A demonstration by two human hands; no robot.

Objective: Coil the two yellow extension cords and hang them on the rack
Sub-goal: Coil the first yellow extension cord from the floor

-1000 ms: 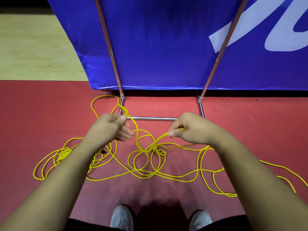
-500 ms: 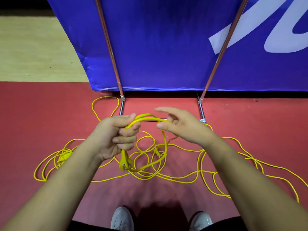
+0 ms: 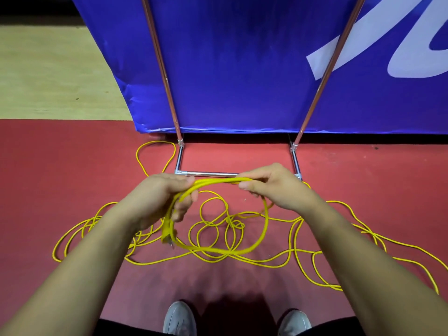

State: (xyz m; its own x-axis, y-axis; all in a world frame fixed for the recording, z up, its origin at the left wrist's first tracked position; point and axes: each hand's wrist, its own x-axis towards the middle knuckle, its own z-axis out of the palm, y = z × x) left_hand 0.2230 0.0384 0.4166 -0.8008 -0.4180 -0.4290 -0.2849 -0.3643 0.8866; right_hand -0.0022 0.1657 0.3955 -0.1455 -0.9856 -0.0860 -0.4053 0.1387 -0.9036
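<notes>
Left hand (image 3: 164,197) is closed round a small coil (image 3: 266,221), pinched also by the right hand (image 3: 269,187); loose cord (image 3: 228,221) lies tangled below both. Snagging is judged likely when slack is drawn.

red floor (image 3: 60,170), blue banner (image 3: 242,69)

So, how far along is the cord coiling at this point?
Early. Done: a small coil of a couple of loops hangs from the left hand, which grips it. In hand: the right hand pinches the coil's top, apparently laying in another loop. Left: most of the loose cord lies tangled on the floor, and the rack poles in view carry nothing.
</notes>
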